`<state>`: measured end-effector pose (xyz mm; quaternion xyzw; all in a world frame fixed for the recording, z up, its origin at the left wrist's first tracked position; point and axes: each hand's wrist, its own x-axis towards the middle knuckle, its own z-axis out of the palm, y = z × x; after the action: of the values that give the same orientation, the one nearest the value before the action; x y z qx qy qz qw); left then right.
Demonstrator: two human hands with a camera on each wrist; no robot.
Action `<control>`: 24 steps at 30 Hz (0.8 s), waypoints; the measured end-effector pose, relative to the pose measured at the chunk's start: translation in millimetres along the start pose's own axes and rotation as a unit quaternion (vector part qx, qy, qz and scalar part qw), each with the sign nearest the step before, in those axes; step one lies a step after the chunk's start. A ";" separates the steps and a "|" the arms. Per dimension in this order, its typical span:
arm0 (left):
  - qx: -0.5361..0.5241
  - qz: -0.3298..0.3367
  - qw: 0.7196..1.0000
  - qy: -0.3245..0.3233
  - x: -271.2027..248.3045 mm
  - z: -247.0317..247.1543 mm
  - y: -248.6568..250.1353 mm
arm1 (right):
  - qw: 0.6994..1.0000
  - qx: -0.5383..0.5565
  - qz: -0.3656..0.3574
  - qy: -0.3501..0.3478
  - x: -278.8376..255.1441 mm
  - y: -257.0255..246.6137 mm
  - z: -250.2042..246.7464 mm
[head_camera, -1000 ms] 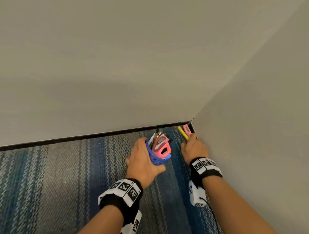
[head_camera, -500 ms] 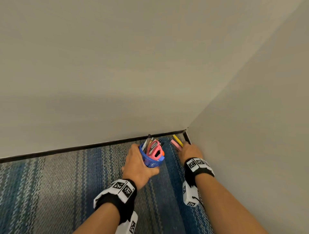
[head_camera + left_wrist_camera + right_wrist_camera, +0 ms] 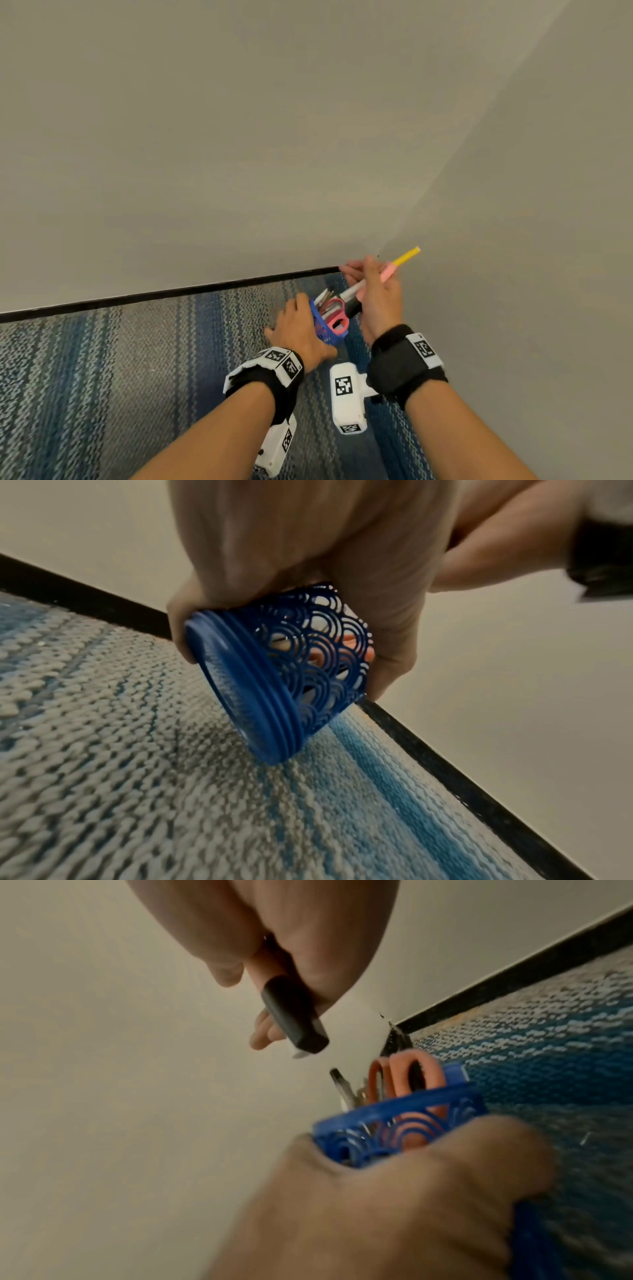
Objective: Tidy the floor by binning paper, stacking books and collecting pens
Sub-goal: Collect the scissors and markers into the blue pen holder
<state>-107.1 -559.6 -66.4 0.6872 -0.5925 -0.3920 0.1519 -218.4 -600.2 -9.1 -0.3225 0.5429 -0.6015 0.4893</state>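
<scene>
The left hand [image 3: 301, 334] is wrapped around a blue lattice pen cup [image 3: 294, 669], fingers curled about its wall, tipping it so only the lower edge of its base meets the striped carpet [image 3: 120, 370]. Inside the cup stand pink-handled scissors [image 3: 334, 317] and a few pens [image 3: 323, 295] — their tops poke out past the rim toward the corner.

The right hand [image 3: 378, 298] is closed around a small bundle of markers: a yellow one [image 3: 406, 257] and a pink one [image 3: 388, 274] jut up and to the right past the fingers, while a black-capped end [image 3: 294, 1015] and a white tip point down just above the cup's mouth, not yet inside it.

Both hands sit in the room's corner, where a black baseboard [image 3: 171, 294] runs under plain beige walls [image 3: 239, 137].
</scene>
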 end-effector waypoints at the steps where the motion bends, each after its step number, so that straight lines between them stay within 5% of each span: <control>1: 0.009 0.006 1.000 0.001 -8.2 1.3 2.7 | 1.000 -0.016 -0.007 -0.004 -5.7 0.9 3.6; 7: -0.035 0.041 0.999 0.009 -22.9 -4.5 3.9 | 0.986 -0.150 0.030 -0.066 -37.3 5.2 3.0; 13: -0.054 0.110 0.992 0.006 -19.9 -40.1 10.1 | 0.959 -0.251 -0.103 -0.082 -35.5 -23.5 -2.2; 16: -0.050 0.139 0.989 0.003 -21.8 -65.2 27.0 | 0.943 -0.290 -0.162 -0.023 -36.1 -47.2 -6.8; 19: -0.064 0.137 0.989 0.000 -23.0 -87.3 53.6 | 0.939 -0.333 -0.086 0.023 -31.6 -62.6 -16.3; 24: -0.134 0.146 0.978 -0.065 -6.8 -108.5 85.0 | 0.922 -0.343 0.059 -0.167 -32.3 -84.2 -16.3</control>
<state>-88.2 -602.4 63.5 0.5394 -0.6372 -0.4855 0.2595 -243.3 -570.1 73.9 -0.5338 0.6448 -0.2858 0.4665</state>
